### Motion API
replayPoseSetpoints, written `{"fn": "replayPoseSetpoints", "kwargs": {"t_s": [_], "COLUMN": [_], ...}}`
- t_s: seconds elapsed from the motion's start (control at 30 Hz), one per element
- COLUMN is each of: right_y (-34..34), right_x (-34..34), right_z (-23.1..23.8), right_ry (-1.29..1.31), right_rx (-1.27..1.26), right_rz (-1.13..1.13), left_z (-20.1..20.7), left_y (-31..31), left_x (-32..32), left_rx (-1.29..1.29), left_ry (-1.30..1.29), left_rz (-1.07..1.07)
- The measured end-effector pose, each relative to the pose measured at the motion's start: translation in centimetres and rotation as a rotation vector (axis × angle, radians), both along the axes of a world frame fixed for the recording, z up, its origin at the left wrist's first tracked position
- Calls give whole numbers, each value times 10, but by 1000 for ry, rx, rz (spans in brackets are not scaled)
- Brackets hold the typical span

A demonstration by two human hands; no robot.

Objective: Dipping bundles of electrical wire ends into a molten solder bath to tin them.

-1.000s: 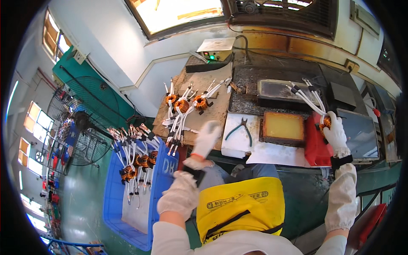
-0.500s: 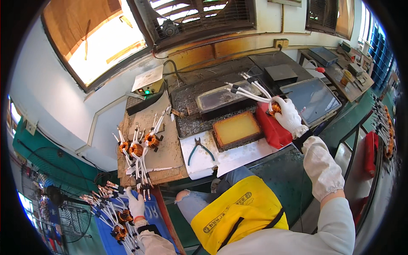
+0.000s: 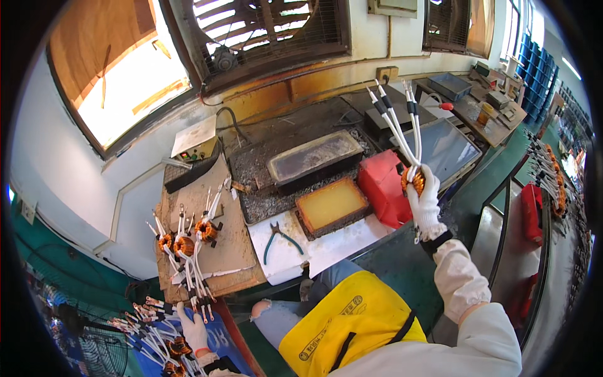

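My right hand, in a white glove, is closed around a copper-wound toroidal coil. The coil's long white leads, with black sleeves and metal ends, stick upward, and a shorter lead hangs below. The hand is just right of a red box-shaped thing. At lower left, my gloved left hand has its fingers stretched out and apart beside a pile of similar coils over a blue container. Whether its fingertips touch the leads is unclear. Several more coils rest on the brown board.
Teal-handled pliers lie on white paper. Beside them is a tray of yellowish material, with a dark rectangular pot behind it. A control box stands at back left. Coils hang on a rack at right.
The view has shifted, moving the bench left in the picture. My right hand has lifted the coil off the red thing, and its leads now point more upright. My left hand stays by the pile.
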State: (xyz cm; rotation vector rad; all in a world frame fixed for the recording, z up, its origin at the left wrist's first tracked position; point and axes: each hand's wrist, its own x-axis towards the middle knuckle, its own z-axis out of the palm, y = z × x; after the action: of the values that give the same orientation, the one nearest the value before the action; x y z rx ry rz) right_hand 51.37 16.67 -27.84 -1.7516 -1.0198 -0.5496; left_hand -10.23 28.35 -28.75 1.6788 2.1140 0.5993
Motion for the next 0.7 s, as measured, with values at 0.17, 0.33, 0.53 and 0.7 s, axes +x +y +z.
{"fn": "replayPoseSetpoints", "kwargs": {"t_s": [0.17,0.33,0.53,0.7], "right_y": [10,16,14,18], "right_x": [3,3,3,5], "right_z": [-5,-6,-13,-16], "right_ry": [-34,-43,-45,-30], "right_rx": [78,72,102,122], "right_rz": [-69,-72,-70,-70], "left_z": [-29,-29,-22,-26], "left_y": [6,3,-2,0], "left_x": [-30,-31,-31,-34], "left_rx": [101,98,27,103], "left_ry": [-208,-221,-330,-421], "left_rz": [-85,-47,-59,-157]}}
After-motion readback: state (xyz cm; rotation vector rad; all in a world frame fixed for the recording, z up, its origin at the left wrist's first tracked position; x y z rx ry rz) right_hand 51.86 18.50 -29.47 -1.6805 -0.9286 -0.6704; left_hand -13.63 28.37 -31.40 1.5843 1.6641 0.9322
